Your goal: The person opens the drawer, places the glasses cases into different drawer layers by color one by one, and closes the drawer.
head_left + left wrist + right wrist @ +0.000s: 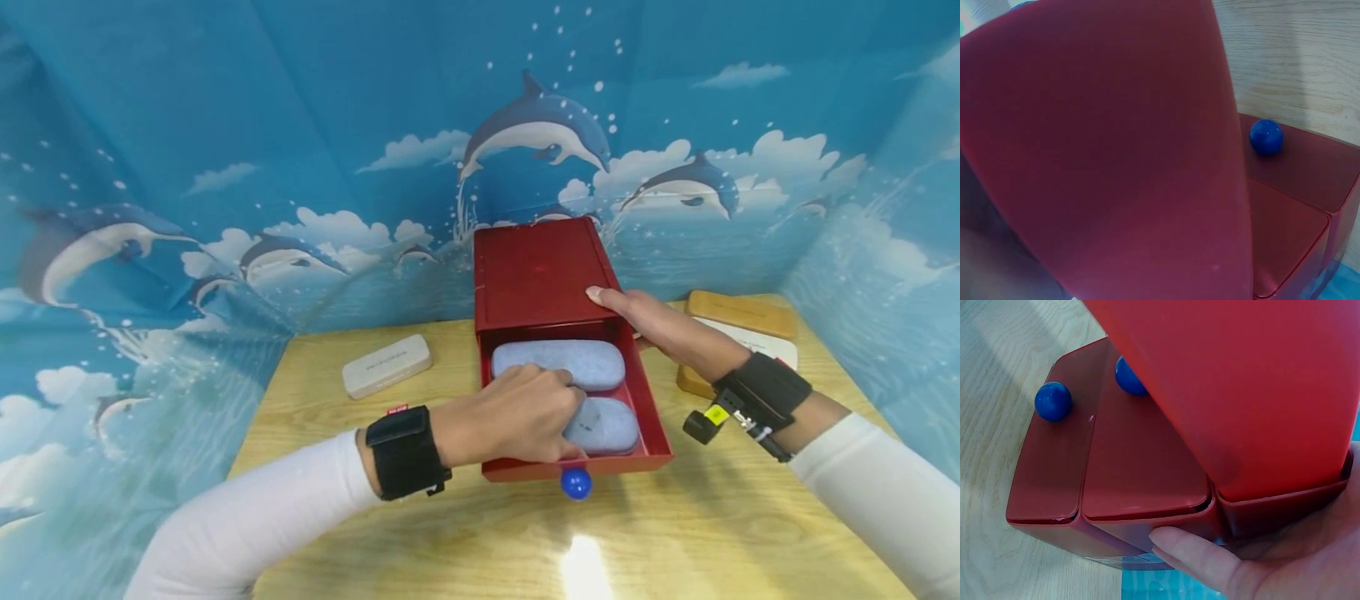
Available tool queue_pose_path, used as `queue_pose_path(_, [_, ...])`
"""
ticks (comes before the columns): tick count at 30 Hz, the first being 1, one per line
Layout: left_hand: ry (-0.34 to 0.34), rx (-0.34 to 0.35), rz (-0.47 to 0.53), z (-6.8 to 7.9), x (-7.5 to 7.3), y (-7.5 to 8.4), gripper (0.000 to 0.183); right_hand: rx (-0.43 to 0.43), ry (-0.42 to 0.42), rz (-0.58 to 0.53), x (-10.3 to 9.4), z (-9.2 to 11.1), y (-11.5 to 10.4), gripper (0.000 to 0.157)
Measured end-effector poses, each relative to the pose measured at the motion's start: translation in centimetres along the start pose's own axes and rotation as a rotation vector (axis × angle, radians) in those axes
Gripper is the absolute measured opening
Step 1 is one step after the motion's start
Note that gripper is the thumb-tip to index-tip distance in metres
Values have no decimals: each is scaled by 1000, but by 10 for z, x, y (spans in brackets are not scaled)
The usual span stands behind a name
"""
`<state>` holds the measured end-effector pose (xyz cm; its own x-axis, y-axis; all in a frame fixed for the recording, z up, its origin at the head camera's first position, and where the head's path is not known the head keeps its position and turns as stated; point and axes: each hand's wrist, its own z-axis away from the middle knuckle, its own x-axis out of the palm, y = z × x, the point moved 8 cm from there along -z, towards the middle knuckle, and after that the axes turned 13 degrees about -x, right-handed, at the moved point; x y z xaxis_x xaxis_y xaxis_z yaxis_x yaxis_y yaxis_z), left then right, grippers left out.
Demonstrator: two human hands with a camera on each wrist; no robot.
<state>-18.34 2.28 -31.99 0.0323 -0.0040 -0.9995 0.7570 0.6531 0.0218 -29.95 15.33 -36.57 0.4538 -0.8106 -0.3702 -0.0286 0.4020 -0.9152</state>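
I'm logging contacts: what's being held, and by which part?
The right hand holds the red drawer unit by its upper right edge. Whether the left hand grips the nearer blue case can't be told: that hand's fingertips are hidden.

We get an evenly bright head view and a dimmer, bluer left wrist view.
A white patch of glare burns out part of the pale wood-grain surface [420,533], and we see a pinpoint highlight on the glossy blue round knob [576,483]; soft shadow lies around the open red plastic drawer [517,472]. Close to the lens, it looks soft in the left wrist view; the right wrist view gives us a brighter red.
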Motion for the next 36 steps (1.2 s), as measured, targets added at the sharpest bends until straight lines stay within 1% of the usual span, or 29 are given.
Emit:
queue_pose_path(12, [1, 10, -27, 0, -3, 0, 45, 0, 9, 10, -1, -1, -2, 76])
queue_pose_path(16, [-39, 19, 3, 2, -4, -1, 44, 1, 6, 5, 1, -2, 1, 76])
queue_pose_path(21, [-136, 5, 77, 5, -7, -2, 35, -3, 2, -5, 3, 0, 2, 76])
queue_pose_path(23, [-150, -9, 100, 7, -11, -5, 34, -3, 1, -5, 3, 0, 1, 76])
queue_pose_path(25, [-130, -15, 125, 10, -17, -6, 38, -2, 2, 3, 2, 0, 1, 77])
queue_pose_path(28, [-63, 8, 211, 16, -30, -8, 46, 6, 5, 13, 1, 0, 0, 78])
queue_pose_path(30, [-21, 31, 305, 22, -39, -9, 46, 6, 8, 20, 1, 0, -1, 78])
queue_pose_path(32, [5, 44, 412, 29, -44, -9, 44, 6, 9, 22, 1, 0, -2, 79])
queue_pose_path(34, [21, 52, 534, 37, -48, -9, 41, 4, 8, 23, 1, 1, -3, 80])
queue_pose_path(36, [4, 54, 661, 45, -47, -8, 37, 4, 5, 19, 2, 1, -2, 79])
